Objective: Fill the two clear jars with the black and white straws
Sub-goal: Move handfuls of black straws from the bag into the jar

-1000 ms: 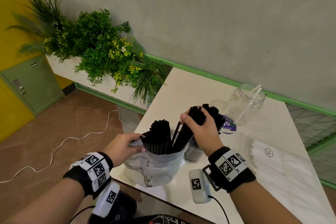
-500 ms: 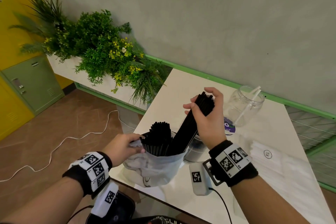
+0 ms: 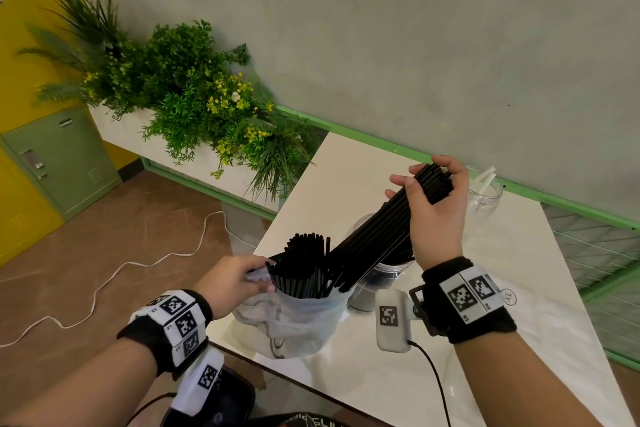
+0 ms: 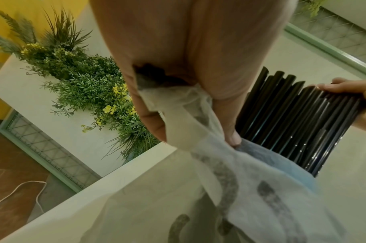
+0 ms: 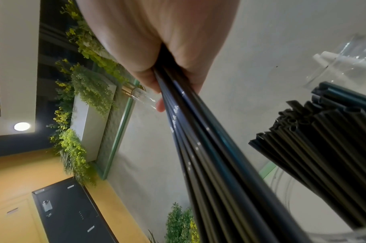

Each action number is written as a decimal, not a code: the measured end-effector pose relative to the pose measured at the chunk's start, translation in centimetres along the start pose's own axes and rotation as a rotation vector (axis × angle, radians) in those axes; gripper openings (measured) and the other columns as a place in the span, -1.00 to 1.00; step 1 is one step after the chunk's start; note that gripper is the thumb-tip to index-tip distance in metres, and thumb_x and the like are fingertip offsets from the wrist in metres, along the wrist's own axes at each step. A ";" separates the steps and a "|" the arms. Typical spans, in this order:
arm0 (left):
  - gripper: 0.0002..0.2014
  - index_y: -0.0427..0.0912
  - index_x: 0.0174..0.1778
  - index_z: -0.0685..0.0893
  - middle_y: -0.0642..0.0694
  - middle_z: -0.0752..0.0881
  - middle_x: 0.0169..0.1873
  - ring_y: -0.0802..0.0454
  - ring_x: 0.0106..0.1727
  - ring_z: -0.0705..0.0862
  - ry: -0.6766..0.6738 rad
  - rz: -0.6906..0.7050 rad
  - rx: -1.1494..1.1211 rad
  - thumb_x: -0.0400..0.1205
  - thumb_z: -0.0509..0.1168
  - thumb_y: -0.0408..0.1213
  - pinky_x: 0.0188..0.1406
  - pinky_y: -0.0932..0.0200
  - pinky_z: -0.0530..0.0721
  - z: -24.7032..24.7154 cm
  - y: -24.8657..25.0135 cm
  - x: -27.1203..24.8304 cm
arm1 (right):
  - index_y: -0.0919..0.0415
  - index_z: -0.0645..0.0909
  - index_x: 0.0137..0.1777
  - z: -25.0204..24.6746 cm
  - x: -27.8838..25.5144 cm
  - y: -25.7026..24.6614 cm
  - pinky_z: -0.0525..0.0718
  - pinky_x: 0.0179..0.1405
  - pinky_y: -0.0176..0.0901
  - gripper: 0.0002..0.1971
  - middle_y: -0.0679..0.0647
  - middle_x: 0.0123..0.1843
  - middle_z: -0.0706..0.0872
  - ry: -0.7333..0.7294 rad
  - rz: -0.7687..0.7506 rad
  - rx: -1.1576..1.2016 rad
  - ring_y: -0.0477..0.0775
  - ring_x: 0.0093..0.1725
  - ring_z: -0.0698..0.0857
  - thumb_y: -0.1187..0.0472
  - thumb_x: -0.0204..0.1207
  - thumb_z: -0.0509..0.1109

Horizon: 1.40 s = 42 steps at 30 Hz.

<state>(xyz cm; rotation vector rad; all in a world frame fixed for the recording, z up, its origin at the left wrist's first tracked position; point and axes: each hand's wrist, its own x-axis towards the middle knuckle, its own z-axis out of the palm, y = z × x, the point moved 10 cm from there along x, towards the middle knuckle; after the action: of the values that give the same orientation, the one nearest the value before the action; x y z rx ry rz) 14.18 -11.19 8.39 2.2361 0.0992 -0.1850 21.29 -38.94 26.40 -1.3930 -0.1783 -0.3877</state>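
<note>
My left hand (image 3: 239, 282) pinches the rim of a thin white plastic bag (image 3: 294, 322) standing at the table's near corner. Several black straws (image 3: 304, 263) stand upright in the bag. My right hand (image 3: 433, 204) grips a slanted bundle of black straws (image 3: 377, 232) near its top; the bundle's lower ends are still at the bag's mouth. Behind the bag a clear jar (image 3: 384, 276), partly hidden, holds more black straws (image 5: 323, 148). A second clear jar (image 3: 485, 196) at the back holds a few white straws (image 3: 485, 175). The left wrist view shows my fingers (image 4: 153, 125) pinching the bag (image 4: 250, 197).
The white table (image 3: 346, 184) stands against a grey wall with a green rail. A pile of white wrapped straws (image 3: 540, 315) lies on its right side. A planter of green plants (image 3: 194, 97) stands left of the table. A white cable (image 3: 104, 288) runs over the floor.
My right hand has lifted the bundle of black straws up and to the right, almost out of the bag. My left hand has kept its hold on the bag's rim.
</note>
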 end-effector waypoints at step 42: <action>-0.92 0.00 -0.14 0.72 -0.07 0.73 -0.17 0.02 -0.09 0.67 -0.033 0.027 0.070 0.50 0.48 -0.18 -0.21 0.36 0.51 0.1 1.4 -0.1 | -0.37 0.51 -0.01 -6.2 -0.5 -5.3 0.70 0.12 0.13 -0.40 0.48 0.12 0.46 0.309 -0.515 -0.239 0.24 0.00 0.67 0.53 0.49 0.19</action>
<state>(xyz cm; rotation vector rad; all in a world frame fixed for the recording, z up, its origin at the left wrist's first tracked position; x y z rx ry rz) 14.30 -12.13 9.43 2.3018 0.0454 -0.2131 18.28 -45.60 30.02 -1.4914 -0.2416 -1.0737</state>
